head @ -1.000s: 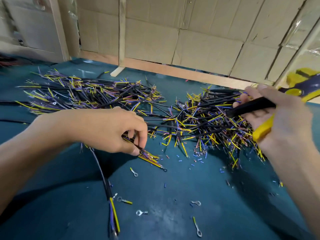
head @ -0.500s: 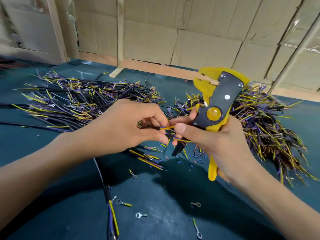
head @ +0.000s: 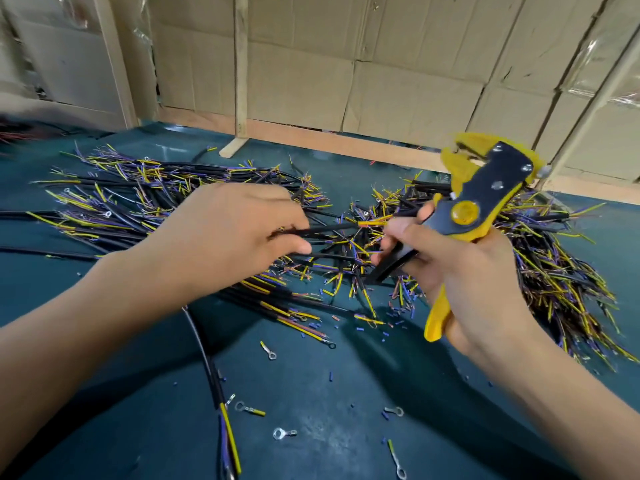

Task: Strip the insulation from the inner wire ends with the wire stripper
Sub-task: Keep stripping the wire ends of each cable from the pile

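Now my left hand [head: 235,233] pinches a black cable [head: 329,229] — its yellow end points to 3 o'clock, toward my right hand [head: 460,271] gripping the stripper [head: 464,213].

Left hand [head: 228,233]: bare, no glove, no ring or watch to be seen.
Right hand [head: 460,271]: bare as well, nothing worn on the fingers or wrist.
Left forearm [head: 86,323]: uncovered right to the picture's edge, no sleeve or cuff showing.
Right forearm [head: 561,403]: likewise uncovered, no sleeve, strap or band.
Nails: short and plain where they show.
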